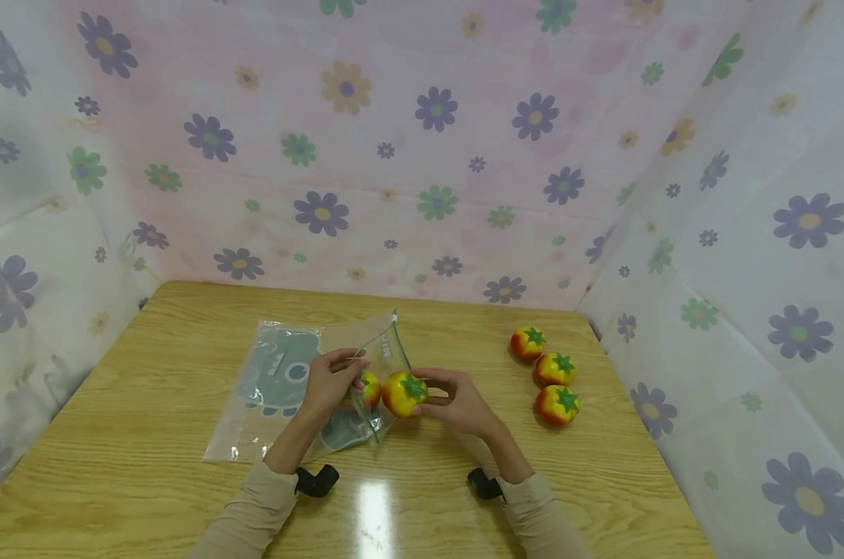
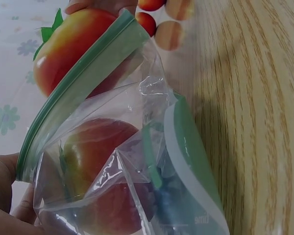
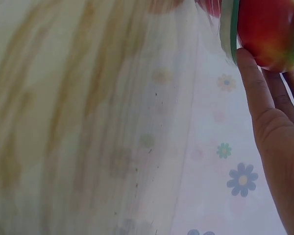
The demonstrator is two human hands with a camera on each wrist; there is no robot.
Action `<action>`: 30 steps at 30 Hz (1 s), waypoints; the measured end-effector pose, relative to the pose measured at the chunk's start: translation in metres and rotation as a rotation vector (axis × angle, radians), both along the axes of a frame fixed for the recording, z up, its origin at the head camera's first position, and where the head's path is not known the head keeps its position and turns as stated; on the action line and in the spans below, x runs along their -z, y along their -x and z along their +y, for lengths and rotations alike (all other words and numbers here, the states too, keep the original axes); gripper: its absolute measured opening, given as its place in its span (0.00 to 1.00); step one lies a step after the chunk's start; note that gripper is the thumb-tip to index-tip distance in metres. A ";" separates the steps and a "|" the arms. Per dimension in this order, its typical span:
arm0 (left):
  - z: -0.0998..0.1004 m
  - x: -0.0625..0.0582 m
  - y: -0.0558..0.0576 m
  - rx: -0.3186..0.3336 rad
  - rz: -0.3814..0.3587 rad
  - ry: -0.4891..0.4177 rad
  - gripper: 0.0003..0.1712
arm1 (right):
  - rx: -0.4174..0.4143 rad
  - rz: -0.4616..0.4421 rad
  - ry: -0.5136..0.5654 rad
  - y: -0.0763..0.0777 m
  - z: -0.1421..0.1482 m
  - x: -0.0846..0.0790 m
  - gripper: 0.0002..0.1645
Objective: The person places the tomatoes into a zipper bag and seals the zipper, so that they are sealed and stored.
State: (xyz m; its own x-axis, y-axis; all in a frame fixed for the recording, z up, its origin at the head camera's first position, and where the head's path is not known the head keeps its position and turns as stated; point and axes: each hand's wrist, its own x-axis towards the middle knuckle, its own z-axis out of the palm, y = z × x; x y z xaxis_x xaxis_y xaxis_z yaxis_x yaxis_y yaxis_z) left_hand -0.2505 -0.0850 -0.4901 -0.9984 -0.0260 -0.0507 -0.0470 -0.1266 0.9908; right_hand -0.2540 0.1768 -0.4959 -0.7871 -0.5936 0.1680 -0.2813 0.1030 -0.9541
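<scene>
My left hand [image 1: 332, 379] pinches the edge of a clear zip bag [image 2: 122, 98] with a green seal strip, holding its mouth apart. Inside the bag is one red-and-yellow toy tomato [image 2: 100, 161], seen through the plastic. A second toy tomato [image 1: 402, 394], with a green star-shaped leaf top, sits at the bag's opening. My right hand [image 1: 460, 400] grips this one between thumb and fingers. In the right wrist view the fingertips [image 3: 247, 58] lie against its red side, right by the green strip.
Flat on the wooden table [image 1: 149, 404], left of my hands, lies another clear bag [image 1: 243, 431] printed with a grey-green cartoon creature. Several more toy tomatoes [image 1: 556, 369] stand in a row at the right. Flower-patterned cloth [image 1: 387, 178] hangs along the back and both sides.
</scene>
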 end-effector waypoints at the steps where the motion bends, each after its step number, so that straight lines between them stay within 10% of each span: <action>1: 0.000 0.000 0.000 0.003 0.001 -0.002 0.20 | -0.005 -0.001 0.003 0.000 -0.001 0.001 0.32; 30: 0.003 -0.005 0.000 -0.005 0.004 0.010 0.19 | 0.096 0.009 -0.145 -0.005 -0.020 -0.011 0.33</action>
